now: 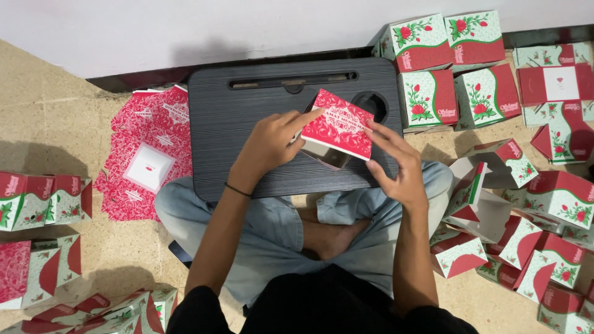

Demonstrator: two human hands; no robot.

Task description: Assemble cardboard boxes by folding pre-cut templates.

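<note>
We hold a small red cardboard box w/ white ornamental print (337, 127) above the centre-right of a dark grey ribbed lap desk (247, 111), box tilted, its open underside showing. Our left hand (269, 145) grips the box's left edge, index finger stretched along the top side, thumb underneath. Our right hand (396, 164) pinches the box's right corner, fingers pressed together on the red face. Both hands touch the box; it sits just above the desk top, next to the round cup recess (369, 105).

Left of the desk, a stack of flat red die-cut box blanks (145, 154) lies on the floor, w/ a white square panel in the middle. Upper right, folded boxes in white-green w/ red rose print (433, 68) stand in a group by the wall; more of the same pile up at right (544, 222) and at left (43, 201), some lying on their sides.

Floor is beige speckled stone (37, 105); wall behind is plain white w/ dark skirting. We sit cross-legged in light blue jeans (278, 229), desk over our knees.
</note>
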